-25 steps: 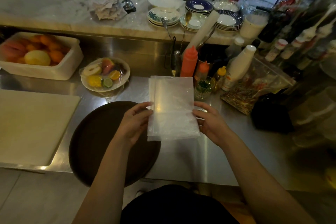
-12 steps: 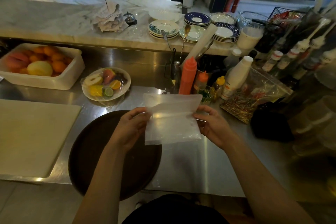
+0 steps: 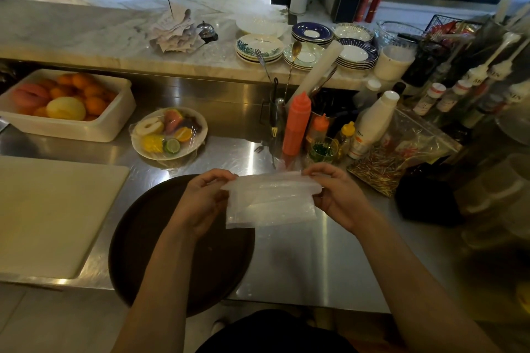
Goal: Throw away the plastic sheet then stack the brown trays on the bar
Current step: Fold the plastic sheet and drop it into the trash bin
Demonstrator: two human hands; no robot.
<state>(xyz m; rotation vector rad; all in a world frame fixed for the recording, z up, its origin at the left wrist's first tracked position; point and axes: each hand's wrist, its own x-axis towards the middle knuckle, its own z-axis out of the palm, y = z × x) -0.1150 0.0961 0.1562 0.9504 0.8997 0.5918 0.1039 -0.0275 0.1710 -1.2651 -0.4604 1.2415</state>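
Both hands have the plastic sheet pinched at its top corners, left hand and right hand, grip closed tight on it, folded over above the table, probably compacting it for the bin. Brown tray sits underneath, near-left, untouched.

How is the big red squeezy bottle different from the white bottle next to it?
The red squeeze bottle is orange-red with a pointed nozzle; the white bottle is white with a flat cap. The red one stands upright; the white one leans. Both stand on the steel counter.
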